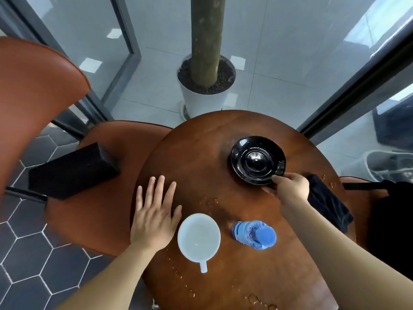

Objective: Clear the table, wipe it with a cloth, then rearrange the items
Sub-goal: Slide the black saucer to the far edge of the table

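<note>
A round brown wooden table (201, 153) carries a glossy black saucer (257, 161) at its far right. My right hand (290, 186) pinches the saucer's near rim. My left hand (154, 211) lies flat and open on the table's left edge, fingers spread. Just right of it stands a white mug (199, 237), handle pointing toward me. A blue-capped water bottle (254, 234) stands upright beside the mug. A dark folded cloth (328, 202) lies at the table's right edge, behind my right forearm. Water drops (209, 201) dot the wood.
An orange-brown chair (93, 220) on the left holds a black box (71, 168) on its seat. A white pot with a tree trunk (204, 92) stands past the table. Another chair with a black bag (391, 211) is at the right. Glass partitions surround the area.
</note>
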`<state>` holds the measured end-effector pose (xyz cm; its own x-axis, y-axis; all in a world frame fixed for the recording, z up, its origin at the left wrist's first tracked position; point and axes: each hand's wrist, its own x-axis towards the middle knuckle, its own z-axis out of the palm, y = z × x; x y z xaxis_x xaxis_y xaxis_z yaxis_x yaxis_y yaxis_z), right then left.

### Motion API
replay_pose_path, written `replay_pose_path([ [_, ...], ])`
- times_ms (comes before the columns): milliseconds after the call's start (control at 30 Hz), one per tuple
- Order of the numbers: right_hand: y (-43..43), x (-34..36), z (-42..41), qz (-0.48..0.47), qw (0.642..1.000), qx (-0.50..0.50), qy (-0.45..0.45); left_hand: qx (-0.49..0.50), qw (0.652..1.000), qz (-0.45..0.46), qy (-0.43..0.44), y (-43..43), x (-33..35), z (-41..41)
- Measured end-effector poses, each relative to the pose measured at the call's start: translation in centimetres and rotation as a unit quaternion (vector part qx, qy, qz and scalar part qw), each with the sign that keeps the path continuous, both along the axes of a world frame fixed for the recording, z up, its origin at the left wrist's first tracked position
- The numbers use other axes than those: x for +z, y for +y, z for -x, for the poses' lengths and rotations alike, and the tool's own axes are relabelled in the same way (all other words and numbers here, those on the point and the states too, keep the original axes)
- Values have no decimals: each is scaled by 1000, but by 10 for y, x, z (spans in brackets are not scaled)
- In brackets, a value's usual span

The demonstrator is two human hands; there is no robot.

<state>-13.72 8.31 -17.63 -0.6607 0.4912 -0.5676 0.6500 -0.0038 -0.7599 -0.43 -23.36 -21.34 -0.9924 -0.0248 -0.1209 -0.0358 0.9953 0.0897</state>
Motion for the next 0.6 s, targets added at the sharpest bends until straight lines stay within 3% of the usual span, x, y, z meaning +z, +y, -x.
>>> replay_pose_path([
  [367, -78, 23, 24, 48, 977, 208, 17, -6, 1000, 14, 3, -2, -8, -2],
  [600, -113, 14, 42, 23, 956, 290, 22, -4, 1000, 6, 10, -2, -10, -2],
])
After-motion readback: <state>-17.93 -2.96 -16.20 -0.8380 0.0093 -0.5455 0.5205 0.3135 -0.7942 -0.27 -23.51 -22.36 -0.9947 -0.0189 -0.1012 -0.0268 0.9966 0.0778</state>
